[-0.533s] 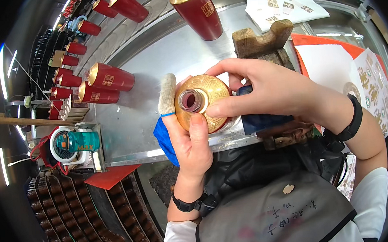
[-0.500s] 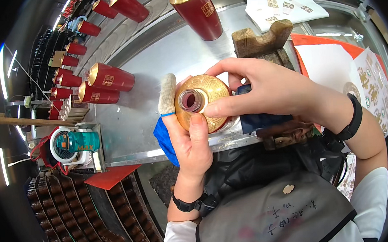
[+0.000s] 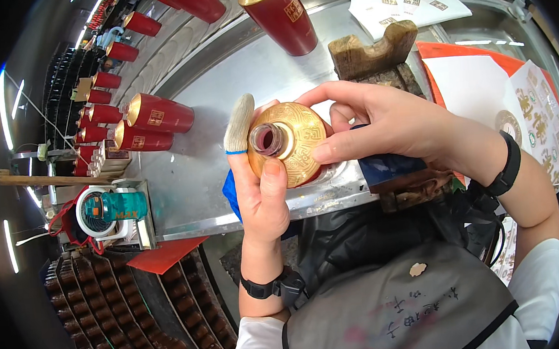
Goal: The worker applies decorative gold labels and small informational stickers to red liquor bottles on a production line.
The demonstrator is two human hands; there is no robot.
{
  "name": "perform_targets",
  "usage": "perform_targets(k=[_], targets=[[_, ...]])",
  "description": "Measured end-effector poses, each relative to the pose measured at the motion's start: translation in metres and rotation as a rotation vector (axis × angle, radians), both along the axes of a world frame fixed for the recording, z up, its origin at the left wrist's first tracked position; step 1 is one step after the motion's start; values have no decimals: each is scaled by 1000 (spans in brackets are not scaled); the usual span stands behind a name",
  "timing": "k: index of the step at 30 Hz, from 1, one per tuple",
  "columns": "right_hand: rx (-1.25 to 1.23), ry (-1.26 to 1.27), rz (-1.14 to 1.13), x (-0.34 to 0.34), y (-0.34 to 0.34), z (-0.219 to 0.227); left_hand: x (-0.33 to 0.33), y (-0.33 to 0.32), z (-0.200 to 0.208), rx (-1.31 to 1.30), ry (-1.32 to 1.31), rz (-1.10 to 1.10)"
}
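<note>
Between my hands is a red bottle with an embossed gold shoulder (image 3: pixel 304 130), its uncapped clear glass neck tipped up at me. A white ring circles the base of the neck. My left hand (image 3: pixel 265 198) wraps the bottle from the left, thumb lying on the gold shoulder; a knitted finger cot (image 3: pixel 240 122) covers one of its fingers. My right hand (image 3: pixel 379 122) grips the bottle's right side, its thumb on the lower right of the gold and its index finger reaching the far edge. The bottle's red body is mostly hidden under the shoulder.
A notched wooden rest (image 3: pixel 375 54) with dark blue cloth (image 3: pixel 389 167) stands to the right. Red bottles (image 3: pixel 165 112) lie or stand left and beyond, one bottle (image 3: pixel 279 15) ahead. A small fan (image 3: pixel 97 211) is at left; decal sheets (image 3: pixel 538 124) lie far right.
Both hands and the bottle have shifted slightly left. My right thumb has slid from beside the neck ring toward the shoulder's lower right edge.
</note>
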State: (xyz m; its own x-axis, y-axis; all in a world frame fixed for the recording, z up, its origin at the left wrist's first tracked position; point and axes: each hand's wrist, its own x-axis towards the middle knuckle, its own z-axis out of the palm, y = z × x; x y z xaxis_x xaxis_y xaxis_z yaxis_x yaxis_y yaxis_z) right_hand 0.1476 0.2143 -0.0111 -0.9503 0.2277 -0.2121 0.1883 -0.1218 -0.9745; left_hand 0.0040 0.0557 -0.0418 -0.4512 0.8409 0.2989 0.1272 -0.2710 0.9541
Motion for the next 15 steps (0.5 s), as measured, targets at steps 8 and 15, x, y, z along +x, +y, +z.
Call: perform_targets(k=[8,15], targets=[[-25,83,-33,1,-2,-9,19,0,20,-140,-1,173],[45,123,-30,-1,-3,-11,19,0,30,-210,-149,139]])
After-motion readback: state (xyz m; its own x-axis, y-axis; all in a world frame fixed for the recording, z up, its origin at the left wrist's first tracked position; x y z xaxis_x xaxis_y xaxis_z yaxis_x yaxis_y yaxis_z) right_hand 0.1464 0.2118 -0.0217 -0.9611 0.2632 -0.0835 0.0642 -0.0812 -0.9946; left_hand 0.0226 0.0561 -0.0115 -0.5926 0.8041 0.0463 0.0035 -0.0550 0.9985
